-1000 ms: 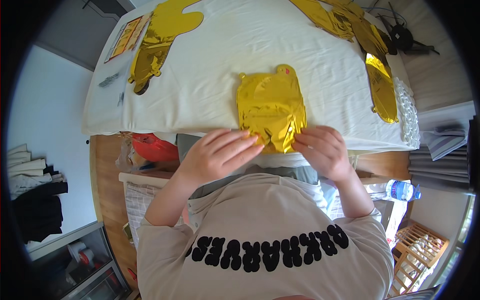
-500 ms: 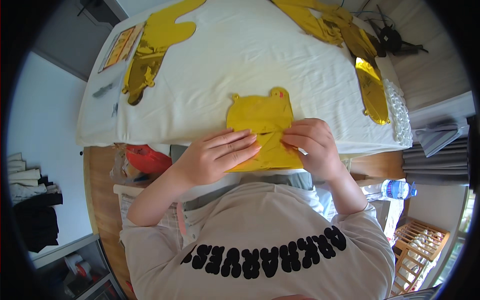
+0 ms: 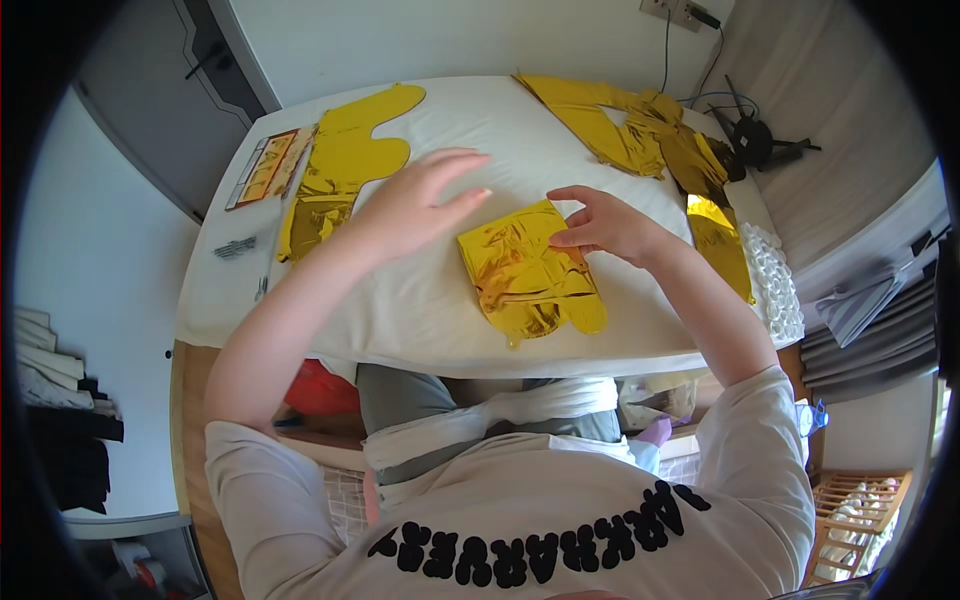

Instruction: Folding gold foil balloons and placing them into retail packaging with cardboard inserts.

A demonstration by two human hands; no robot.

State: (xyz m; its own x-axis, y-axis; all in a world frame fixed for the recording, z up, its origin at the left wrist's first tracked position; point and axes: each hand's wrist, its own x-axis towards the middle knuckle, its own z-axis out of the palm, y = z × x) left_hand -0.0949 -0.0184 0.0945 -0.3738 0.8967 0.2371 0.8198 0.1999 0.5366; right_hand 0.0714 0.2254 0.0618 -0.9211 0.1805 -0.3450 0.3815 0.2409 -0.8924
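Note:
A folded gold foil sheet [image 3: 515, 262], seemingly a flat balloon, lies near the table's front edge, with rounded lobes and a small tab toward me. My right hand [image 3: 605, 225] is at its upper right edge. The thumb rests on the foil and the index finger stretches past the far corner, apart from the thumb. My left hand [image 3: 415, 205] hangs above the cloth to the left, fingers stretched and thumb apart, holding nothing. Beneath and beyond that forearm lies another flat gold foil piece [image 3: 350, 150], partly covered.
A white cloth [image 3: 400, 310] covers the table. More crumpled gold foil [image 3: 620, 130] lies at the far right, near a black stand-like object [image 3: 755, 140] with cables. Clear bubbly plastic [image 3: 772, 285] lines the right edge. A printed card [image 3: 265, 170] and small dark items [image 3: 235, 247] lie left.
The folded foil has been turned round; its lobes now point toward me, and it lies farther from the table edge. My left hand has left it and moved up and left.

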